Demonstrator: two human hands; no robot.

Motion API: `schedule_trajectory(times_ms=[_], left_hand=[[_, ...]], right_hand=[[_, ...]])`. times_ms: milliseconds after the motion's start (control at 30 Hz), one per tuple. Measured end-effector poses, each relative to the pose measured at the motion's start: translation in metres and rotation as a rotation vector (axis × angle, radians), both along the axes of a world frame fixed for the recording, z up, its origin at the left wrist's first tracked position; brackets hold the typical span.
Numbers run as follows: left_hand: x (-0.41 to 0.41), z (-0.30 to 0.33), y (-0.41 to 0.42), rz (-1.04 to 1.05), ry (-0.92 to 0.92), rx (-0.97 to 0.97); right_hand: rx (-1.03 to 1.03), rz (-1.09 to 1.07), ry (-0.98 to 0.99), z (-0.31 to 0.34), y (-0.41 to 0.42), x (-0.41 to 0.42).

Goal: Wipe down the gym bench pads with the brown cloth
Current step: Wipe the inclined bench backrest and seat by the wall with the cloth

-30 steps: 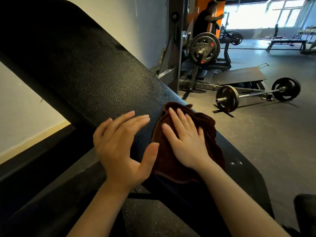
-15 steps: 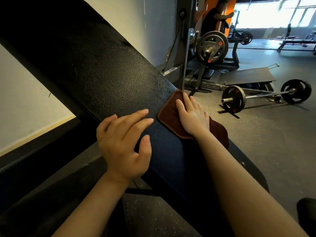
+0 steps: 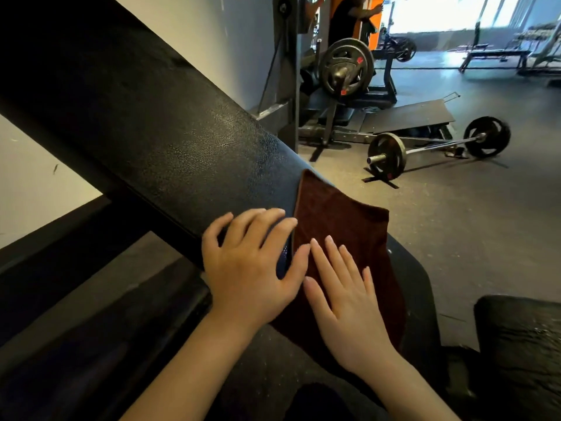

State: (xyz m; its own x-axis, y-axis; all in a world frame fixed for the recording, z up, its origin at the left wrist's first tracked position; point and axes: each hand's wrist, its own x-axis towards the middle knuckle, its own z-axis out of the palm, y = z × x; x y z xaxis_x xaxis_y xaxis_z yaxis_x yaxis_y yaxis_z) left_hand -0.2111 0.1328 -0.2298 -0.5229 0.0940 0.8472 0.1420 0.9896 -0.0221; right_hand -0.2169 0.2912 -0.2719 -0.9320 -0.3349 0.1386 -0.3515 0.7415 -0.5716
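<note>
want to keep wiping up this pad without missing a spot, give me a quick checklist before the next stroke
1. Right hand flat on the brown cloth: ok, fingers straight and pressing it.
2. Cloth spread out, not bunched: ok, it lies open over the pad's right edge.
3. Left hand bracing the inclined pad: ok, fingers rest on the pad beside the cloth.
4. Path up the pad free: ok, nothing lies on the surface above the cloth.
5. Upper pad already wiped: cannot tell, only a faint sheen shows.
6. Second pad at lower right done: cannot tell.
</note>
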Motion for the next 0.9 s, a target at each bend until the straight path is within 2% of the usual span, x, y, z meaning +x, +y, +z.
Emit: schedule_trajectory(times_ms=[167, 333, 600, 767, 900], left_hand=[[-0.006, -0.008, 0.003, -0.027, 0.146, 0.069], [-0.009, -0.012, 0.005, -0.031, 0.184, 0.050], [-0.009, -0.018, 0.003, -0.085, 0.241, 0.069], [-0.007, -0.016, 0.001, -0.121, 0.244, 0.095], [-0.008, -0.016, 0.003, -0.108, 0.236, 0.123]], right_hand=[[-0.050, -0.004, -0.011, 0.005, -0.003, -0.017], [-0.072, -0.030, -0.012, 0.017, -0.014, -0.074], [-0.131, -0.187, -0.092, 0.038, -0.025, -0.171], [-0.094, -0.246, -0.092, 0.037, -0.027, -0.150], [-0.029, -0.181, -0.067, 0.029, -0.026, -0.106]])
